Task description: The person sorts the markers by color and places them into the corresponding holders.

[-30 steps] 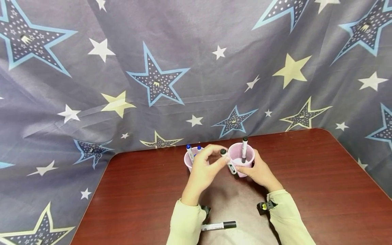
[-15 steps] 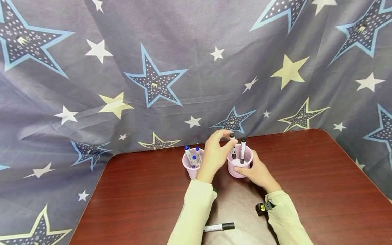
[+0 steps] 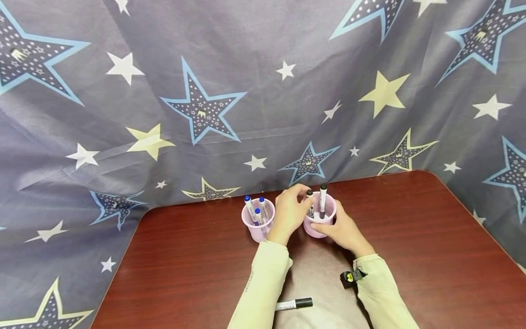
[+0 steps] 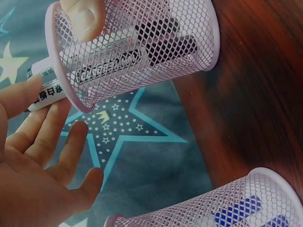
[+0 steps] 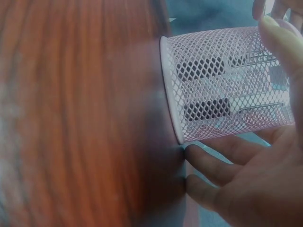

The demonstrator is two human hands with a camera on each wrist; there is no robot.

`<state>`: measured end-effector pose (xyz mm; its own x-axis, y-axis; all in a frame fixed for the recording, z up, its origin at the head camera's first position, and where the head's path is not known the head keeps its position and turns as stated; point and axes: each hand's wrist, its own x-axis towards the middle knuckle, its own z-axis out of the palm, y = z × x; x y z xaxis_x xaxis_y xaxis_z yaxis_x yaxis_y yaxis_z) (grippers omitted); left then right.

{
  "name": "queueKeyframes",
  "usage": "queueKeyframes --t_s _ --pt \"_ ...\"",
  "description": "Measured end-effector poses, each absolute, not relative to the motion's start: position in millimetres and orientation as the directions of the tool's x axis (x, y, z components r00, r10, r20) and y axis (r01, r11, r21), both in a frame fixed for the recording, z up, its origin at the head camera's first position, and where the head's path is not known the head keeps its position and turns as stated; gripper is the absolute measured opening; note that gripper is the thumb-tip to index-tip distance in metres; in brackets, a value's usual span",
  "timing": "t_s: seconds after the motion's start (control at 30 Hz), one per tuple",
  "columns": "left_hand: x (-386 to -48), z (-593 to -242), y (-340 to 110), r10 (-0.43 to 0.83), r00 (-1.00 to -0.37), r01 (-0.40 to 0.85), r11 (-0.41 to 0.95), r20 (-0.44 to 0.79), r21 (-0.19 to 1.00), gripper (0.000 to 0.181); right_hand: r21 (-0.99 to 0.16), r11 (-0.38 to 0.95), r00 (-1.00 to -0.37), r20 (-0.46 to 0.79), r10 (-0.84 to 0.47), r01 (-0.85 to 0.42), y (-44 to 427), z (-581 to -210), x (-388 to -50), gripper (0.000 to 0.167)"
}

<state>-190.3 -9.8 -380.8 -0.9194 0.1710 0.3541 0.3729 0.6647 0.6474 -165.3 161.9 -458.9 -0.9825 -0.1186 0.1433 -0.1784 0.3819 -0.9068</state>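
My left hand [image 3: 286, 214] pinches a black-capped whiteboard marker [image 3: 311, 210] between thumb and fingers, at the mouth of a pink mesh pen cup [image 3: 315, 230]. The marker's lower part is inside the cup, as the left wrist view shows through the mesh. Another black-capped marker [image 3: 323, 202] leans upright in the same cup. My right hand [image 3: 346, 230] holds this cup from its right side, thumb on the near wall [image 5: 222, 85] and fingers around the other side. Part of the cup is hidden by both hands.
To the left stands a second pink mesh cup [image 3: 257, 233] with several blue-capped markers [image 3: 258, 214]. A black-capped marker [image 3: 295, 304] lies near the front of the brown table [image 3: 197, 265], partly behind the left sleeve. A star-patterned cloth [image 3: 230, 68] hangs behind.
My left hand has moved right from between the cups, lifted the marker over the right cup's rim and lowered it inside. My right hand keeps hold of the cup.
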Motion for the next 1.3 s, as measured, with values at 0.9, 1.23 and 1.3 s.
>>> queueKeyframes --t_s 0.9,1.23,1.3 --pt "-167.4 -357.6 -19.4 0.135 -0.890 0.435 0.539 0.435 0.722 0.029 -0.897 0.417 -0.987 0.112 -0.113 -0.150 161.5 -458.3 -166.4 0.089" --pt "-99.8 -357.7 -65.6 0.364 -0.875 0.476 0.521 0.320 0.708 0.012 -0.899 0.415 -0.989 0.107 -0.101 -0.139 160.7 -460.5 -167.1 0.087" --pt "-88.5 -366.5 -77.7 0.435 -0.877 0.446 0.573 0.206 0.687 0.012 -0.893 0.429 -0.990 0.098 -0.100 -0.132 161.8 -460.4 -166.7 0.087"
